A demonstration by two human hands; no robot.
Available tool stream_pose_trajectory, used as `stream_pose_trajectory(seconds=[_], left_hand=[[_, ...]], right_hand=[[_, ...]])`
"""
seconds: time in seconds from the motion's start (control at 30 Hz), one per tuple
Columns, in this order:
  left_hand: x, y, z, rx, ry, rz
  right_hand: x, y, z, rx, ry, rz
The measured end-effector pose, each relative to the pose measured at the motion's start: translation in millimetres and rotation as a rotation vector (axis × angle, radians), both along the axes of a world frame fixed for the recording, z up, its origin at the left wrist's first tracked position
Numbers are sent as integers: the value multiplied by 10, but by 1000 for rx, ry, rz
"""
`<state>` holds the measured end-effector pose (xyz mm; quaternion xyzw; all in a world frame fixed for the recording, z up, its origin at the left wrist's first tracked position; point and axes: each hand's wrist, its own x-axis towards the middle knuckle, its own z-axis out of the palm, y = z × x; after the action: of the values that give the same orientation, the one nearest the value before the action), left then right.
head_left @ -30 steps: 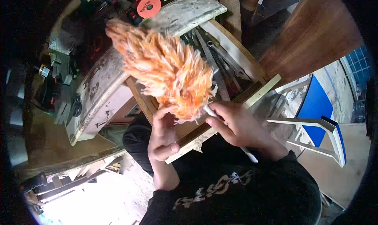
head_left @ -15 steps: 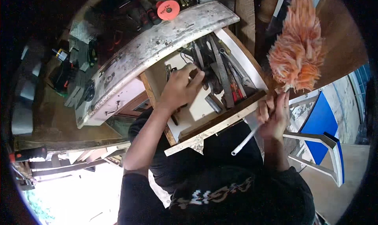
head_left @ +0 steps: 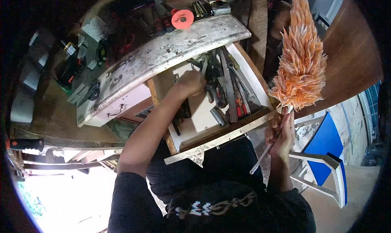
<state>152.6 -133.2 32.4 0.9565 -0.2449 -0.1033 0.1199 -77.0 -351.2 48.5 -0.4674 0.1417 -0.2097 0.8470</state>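
Observation:
My left hand [head_left: 191,83] reaches into the open wooden drawer [head_left: 203,142], its fingers curled closed beside the heap of tools. A flat metal tool [head_left: 204,66] sticks out by the fingers; what they grip is hidden. In the drawer's right half lie a long flat metal bar [head_left: 229,86], a wrench [head_left: 249,94] and red-handled tools [head_left: 244,108]. A short metal tube [head_left: 218,116] rests nearer the front, and dark tools [head_left: 185,108] lie under my left wrist. My right hand [head_left: 283,136] is wrapped round the pale handle of an orange fluffy duster [head_left: 300,66], held head up right of the drawer.
The paint-stained cabinet top [head_left: 163,49] overhangs the drawer. Behind it, an orange-red disc [head_left: 182,19] sits among dark tools. At the right stands a blue-and-white chair [head_left: 324,151]. An orange-black handled tool [head_left: 25,144] lies at the left bench edge.
My left hand has moved a little deeper into the drawer and its fingers have closed. The duster has swung slightly left and stands more upright in my right hand. The view has shifted a little.

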Motion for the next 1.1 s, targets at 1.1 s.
stream_pose_trajectory(seconds=[1.1], left_hand=[[-1911,788,760,-719,-168,505]], right_hand=[[151,272,393,-1487,-49,120]])
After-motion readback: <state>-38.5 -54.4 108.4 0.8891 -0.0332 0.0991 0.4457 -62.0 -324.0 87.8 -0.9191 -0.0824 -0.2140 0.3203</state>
